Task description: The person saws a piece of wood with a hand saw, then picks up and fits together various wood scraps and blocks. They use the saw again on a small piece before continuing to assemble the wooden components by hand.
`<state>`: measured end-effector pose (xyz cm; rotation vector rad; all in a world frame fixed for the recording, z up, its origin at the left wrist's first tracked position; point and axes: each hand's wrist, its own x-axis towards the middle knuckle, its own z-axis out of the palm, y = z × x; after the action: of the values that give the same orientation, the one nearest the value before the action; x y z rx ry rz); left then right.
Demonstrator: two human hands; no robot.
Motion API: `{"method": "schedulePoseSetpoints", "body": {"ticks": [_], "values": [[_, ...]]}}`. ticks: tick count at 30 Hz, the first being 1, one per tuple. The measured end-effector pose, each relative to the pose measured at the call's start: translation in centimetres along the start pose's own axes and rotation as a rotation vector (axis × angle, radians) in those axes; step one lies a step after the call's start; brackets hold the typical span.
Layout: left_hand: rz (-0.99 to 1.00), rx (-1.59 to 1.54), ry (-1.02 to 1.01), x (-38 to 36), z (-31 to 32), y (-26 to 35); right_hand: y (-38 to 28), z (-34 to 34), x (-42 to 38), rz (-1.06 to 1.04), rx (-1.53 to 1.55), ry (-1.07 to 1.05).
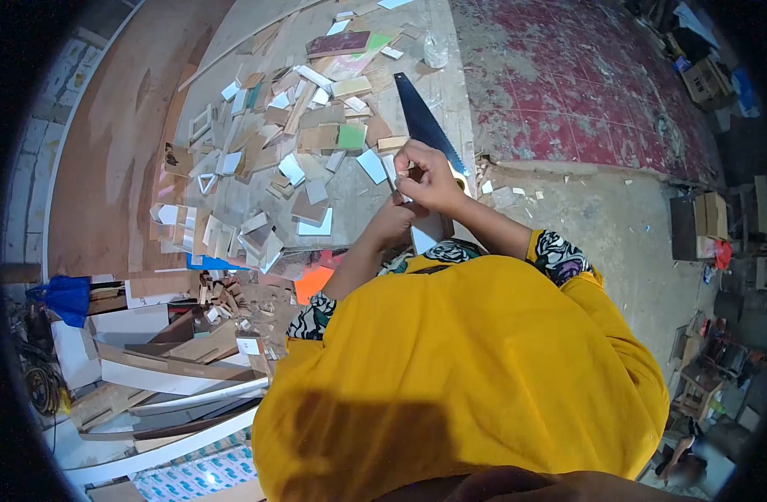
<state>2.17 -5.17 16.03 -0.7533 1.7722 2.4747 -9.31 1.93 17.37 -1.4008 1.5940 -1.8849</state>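
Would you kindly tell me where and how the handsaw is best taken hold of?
I'd grip the handsaw by its handle, reaching from the near side: that end lies closest, beside the right hand, while the blade points away, its teeth along the right edge.

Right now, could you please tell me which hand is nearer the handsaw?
Right: the right hand is beside the handsaw; the left hand is farther off, lower in view.

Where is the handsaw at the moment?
In the head view, the handsaw lies right of centre, near the right edge of the wooden worktable, just beyond the person's right hand.
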Motion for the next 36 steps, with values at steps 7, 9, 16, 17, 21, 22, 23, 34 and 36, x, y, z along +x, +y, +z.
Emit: {"method": "schedulePoseSetpoints", "body": {"ticks": [7,9,16,17,21,22,23,34,36], "values": [[-0.085,-0.223,-0.081,1.2,-0.7,-3.0,1.4,0.0,-0.4,0.034,-0.036,-0.015],[-0.087,-0.221,-0.11,0.7,-0.3,-2.1,1.9,0.1,-0.5,0.092,-0.024,-0.02],[-0.147,-0.512,-0.14,1.0,-2.6,-3.4,2.5,-0.2,-0.3,0.146,0.248,0.039],[-0.206,-0.78,-0.187,1.1,-3.2,-3.7,2.6,-0.5,-0.3,0.258,0.534,0.144],[-0.052,-0.49,-0.088,-1.0,-3.0,-0.2,1.5,-3.7,0.8,0.367,0.569,0.19],[-0.05,-0.492,-0.084,-0.8,-3.2,0.0,1.8,-4.3,1.2,0.369,0.571,0.186],[0.003,-0.435,-0.051,-0.4,-3.4,0.4,2.2,-5.0,1.8,0.354,0.387,0.236],[0.082,-0.332,-0.042,1.3,-2.8,0.9,1.9,-5.1,1.0,0.064,-0.506,-0.067],[0.087,-0.396,-0.102,2.1,-2.8,0.3,2.4,-5.3,0.9,0.111,-0.569,0.046]]}}
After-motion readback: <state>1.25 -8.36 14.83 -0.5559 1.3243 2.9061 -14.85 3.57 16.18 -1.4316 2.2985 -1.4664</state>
